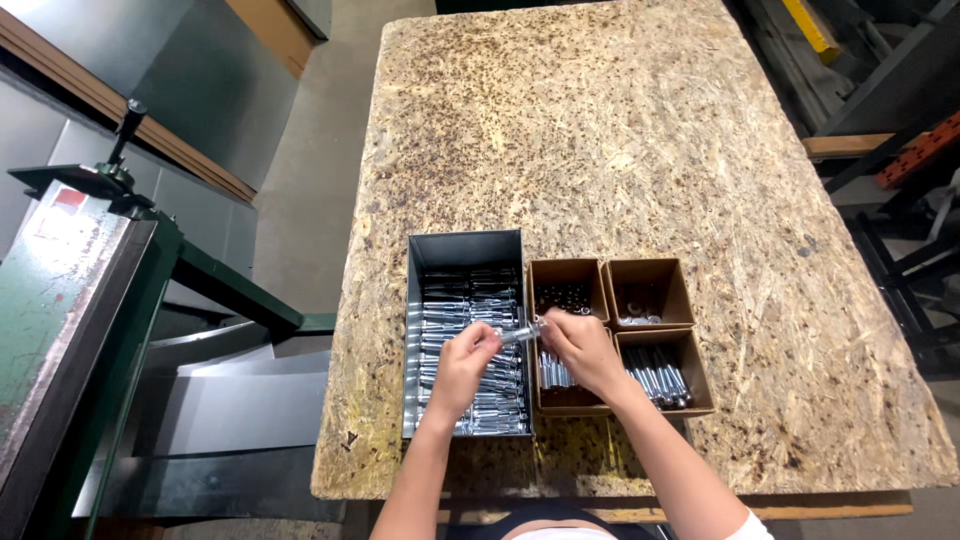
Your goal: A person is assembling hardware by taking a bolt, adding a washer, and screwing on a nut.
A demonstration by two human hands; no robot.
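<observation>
At far left stands a green metal machine point(90, 290) with a black-knobbed lever point(125, 125), clear of the work surface. The chipboard table point(620, 130) fills the centre of the view.

Near the table's front edge sits a grey metal tray point(462, 248), filled with rows of silver bolts point(470, 300). The left hand point(463, 365) hangs over this tray, fingers closed around one end of a single silver bolt point(522, 333). That bolt is held level above the tray's right wall, bridging the two hands.

The right hand point(582, 350) is pinched shut on the bolt's other end, over the near-left cardboard box point(570, 398), which holds short silver pieces point(553, 372). What the fingertips do at the bolt end cannot be told.

Just beside the tray, four small brown boxes touch in a square. The far-left box point(566, 290) holds small dark parts; the far-right box point(648, 292) holds a few silver rings; the near-right box point(662, 375) holds long silver bolts.

At far right, dark metal racking point(900, 100) stands beside the table.
</observation>
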